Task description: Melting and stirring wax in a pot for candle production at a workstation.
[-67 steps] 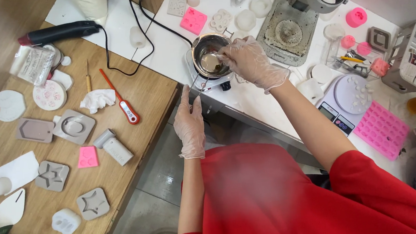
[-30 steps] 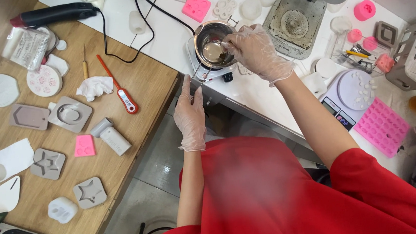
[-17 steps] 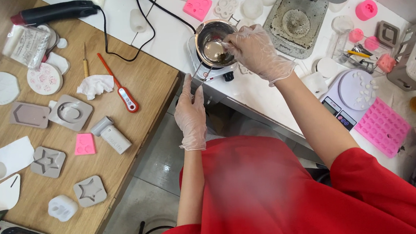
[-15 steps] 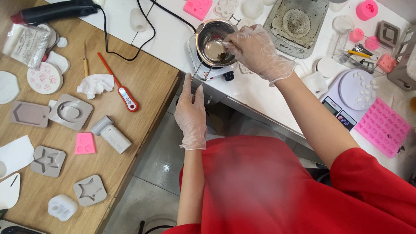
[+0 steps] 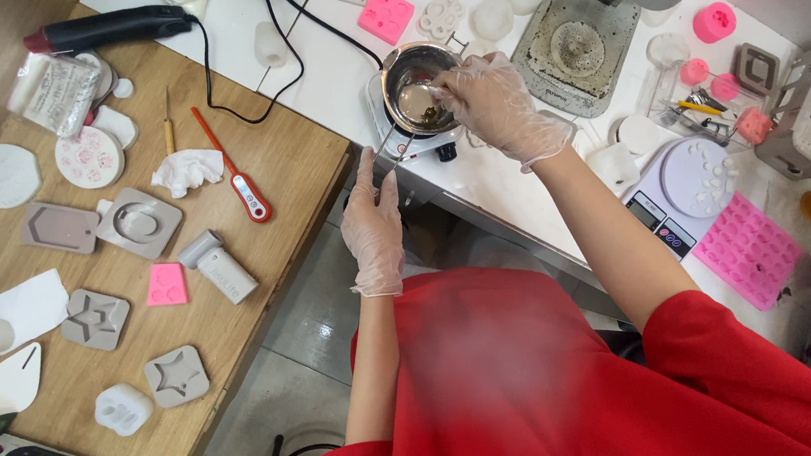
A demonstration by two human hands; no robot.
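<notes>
Standing mid-frame, the gloved left hand pinches the pot's thin handle, which runs up-right to the steel pot at upper centre. The right hand, nearer, grips a stirrer dipped inside.

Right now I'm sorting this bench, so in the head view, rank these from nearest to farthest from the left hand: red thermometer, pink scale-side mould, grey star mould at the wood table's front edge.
From the left hand:
1. Red thermometer, to its left on the wood table.
2. Grey star mould, farther left, at the front edge.
3. Pink mould, far right on the white table.
</notes>
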